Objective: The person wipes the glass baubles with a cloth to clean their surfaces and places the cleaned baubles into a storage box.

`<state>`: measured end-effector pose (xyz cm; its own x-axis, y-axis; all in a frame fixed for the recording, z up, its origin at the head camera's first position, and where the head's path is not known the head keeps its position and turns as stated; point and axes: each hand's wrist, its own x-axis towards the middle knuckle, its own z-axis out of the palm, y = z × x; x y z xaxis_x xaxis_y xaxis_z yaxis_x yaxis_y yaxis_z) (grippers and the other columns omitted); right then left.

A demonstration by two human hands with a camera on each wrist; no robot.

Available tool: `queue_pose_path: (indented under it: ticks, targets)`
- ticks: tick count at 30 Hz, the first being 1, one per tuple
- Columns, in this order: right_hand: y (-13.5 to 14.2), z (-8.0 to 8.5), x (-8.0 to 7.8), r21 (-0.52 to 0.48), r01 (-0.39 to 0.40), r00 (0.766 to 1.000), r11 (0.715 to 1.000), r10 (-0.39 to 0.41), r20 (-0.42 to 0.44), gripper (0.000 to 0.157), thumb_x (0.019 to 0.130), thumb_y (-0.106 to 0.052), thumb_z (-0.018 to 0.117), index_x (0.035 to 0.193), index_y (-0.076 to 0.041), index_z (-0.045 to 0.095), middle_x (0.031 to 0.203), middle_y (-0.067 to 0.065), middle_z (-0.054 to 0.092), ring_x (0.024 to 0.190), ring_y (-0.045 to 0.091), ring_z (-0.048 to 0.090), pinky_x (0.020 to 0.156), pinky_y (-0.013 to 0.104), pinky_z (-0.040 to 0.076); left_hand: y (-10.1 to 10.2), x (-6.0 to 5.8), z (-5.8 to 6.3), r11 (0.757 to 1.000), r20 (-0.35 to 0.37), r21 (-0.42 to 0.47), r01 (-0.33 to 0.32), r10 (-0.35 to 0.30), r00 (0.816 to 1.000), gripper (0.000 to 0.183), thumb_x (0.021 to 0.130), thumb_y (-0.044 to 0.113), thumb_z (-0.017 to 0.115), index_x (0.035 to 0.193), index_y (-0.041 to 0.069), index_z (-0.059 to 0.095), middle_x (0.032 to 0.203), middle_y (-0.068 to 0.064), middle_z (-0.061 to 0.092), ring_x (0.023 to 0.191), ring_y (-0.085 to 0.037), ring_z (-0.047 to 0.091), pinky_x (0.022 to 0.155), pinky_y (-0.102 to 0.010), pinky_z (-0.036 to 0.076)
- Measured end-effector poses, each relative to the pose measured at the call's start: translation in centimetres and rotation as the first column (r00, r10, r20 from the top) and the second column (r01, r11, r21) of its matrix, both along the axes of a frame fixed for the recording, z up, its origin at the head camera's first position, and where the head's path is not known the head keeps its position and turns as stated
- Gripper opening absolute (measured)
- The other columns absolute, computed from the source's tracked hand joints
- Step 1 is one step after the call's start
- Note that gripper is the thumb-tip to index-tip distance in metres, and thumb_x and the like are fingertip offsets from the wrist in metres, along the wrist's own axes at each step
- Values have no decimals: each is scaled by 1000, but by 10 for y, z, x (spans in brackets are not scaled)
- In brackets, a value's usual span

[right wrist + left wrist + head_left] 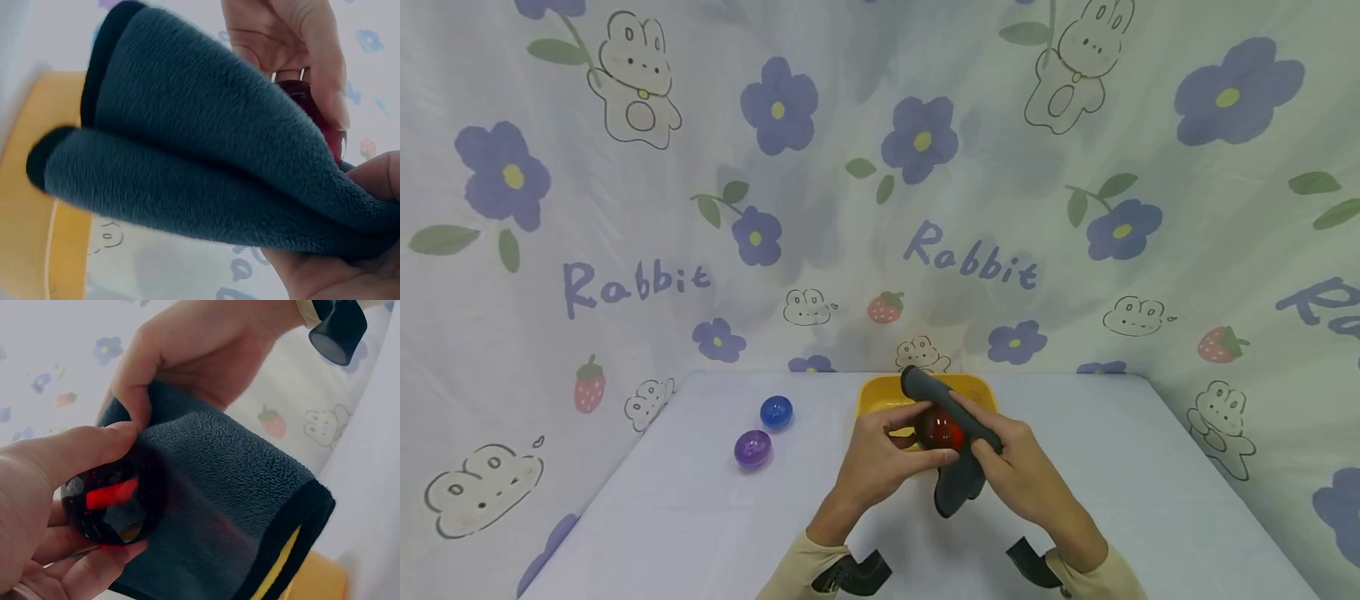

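Note:
A shiny, see-through red ball (pixel 940 429) is held between the thumb and fingers of my left hand (pixel 872 458). My right hand (pixel 1018 467) grips a folded dark grey cloth (pixel 958 483) with black edging. In the left wrist view the fuzzy cloth (pixel 219 469) lies against the right side of the red ball (pixel 112 500). The right wrist view shows the cloth (pixel 175 125) spread in front, covering much of the ball (pixel 306 100). Both hands are above the table, in front of a yellow container (pixel 872 396).
A blue ball (pixel 777 412) and a purple ball (pixel 752 448) sit on the white table (pixel 685 517), left of the hands. Behind the table hangs a pale curtain (pixel 842 208) printed with rabbits and flowers. The yellow container stands near the table's back edge.

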<state>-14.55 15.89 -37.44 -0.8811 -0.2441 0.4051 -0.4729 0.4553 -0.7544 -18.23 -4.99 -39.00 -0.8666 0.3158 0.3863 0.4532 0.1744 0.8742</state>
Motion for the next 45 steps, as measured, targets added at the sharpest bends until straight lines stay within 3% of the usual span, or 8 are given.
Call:
queue_pose_path:
  ticks: [6, 11, 13, 18, 24, 32, 39, 45]
  targets:
    - [0, -2, -2, -40, -20, 998, 999, 23, 56, 59, 98, 5, 44, 154, -12, 48, 141, 19, 64, 88, 18, 66, 69, 25, 53, -1, 1, 3, 999, 0, 24, -31, 31, 1000, 53, 80, 25, 91, 129, 18, 74, 120, -3, 78, 106, -23, 76, 89, -35, 64]
    - [-1, -1, -1, -47, -15, 995, 999, 20, 99, 61, 99, 3, 45, 156, -18, 46, 121, 17, 67, 62, 6, 50, 55, 23, 48, -3, 1, 5, 997, -21, 60, -40, 41, 999, 52, 80, 24, 91, 128, 17, 74, 120, -4, 78, 106, -22, 76, 88, -33, 64]
    - [-2, -1, -1, -40, -9, 994, 999, 14, 107, 62, 99, 3, 45, 157, -20, 44, 116, 16, 65, 59, 6, 47, 51, 24, 46, -4, 1, 5, 996, -23, 75, -47, 49, 999, 52, 79, 25, 91, 128, 17, 74, 119, -4, 79, 106, -21, 77, 88, -33, 64]
    - [-5, -1, 1, -43, -32, 996, 999, 35, 86, 62, 100, 3, 47, 158, -14, 41, 134, 18, 66, 82, 14, 66, 64, 25, 55, -6, -3, 6, 989, 0, 129, -69, 70, 998, 52, 79, 25, 91, 127, 17, 74, 115, -6, 80, 107, -20, 77, 85, -31, 65]
    - [-8, -1, 4, -24, -35, 996, 999, 36, 76, 61, 100, 2, 49, 159, -11, 40, 131, 17, 68, 86, 16, 67, 60, 26, 55, -8, -7, 6, 982, 18, 169, -84, 82, 996, 50, 81, 22, 90, 128, 16, 73, 116, -8, 78, 107, -21, 76, 82, -32, 65]
    - [-11, -1, 7, -16, -21, 999, 1000, 21, 38, 62, 99, 4, 49, 157, -15, 43, 137, 18, 67, 98, 16, 73, 81, 27, 64, -9, -8, 6, 983, 56, 157, -98, 91, 994, 55, 80, 25, 90, 131, 17, 71, 121, -6, 77, 112, -24, 75, 91, -33, 64]
    - [-12, 0, 10, -5, 2, 1000, 1000, -2, -3, 62, 97, 6, 48, 156, -13, 46, 133, 19, 69, 86, 15, 67, 67, 24, 56, -10, -10, 3, 990, 35, 95, -104, 101, 994, 49, 80, 28, 91, 126, 22, 74, 111, 0, 79, 106, -18, 75, 97, -41, 62]
    - [-15, 2, 12, 6, 30, 999, 1000, -30, -26, 61, 96, 7, 48, 153, -15, 50, 131, 19, 69, 84, 16, 65, 63, 23, 54, -10, -9, 4, 995, 72, 58, -82, 77, 994, 47, 79, 29, 91, 123, 22, 76, 107, -1, 79, 103, -17, 74, 95, -42, 63]
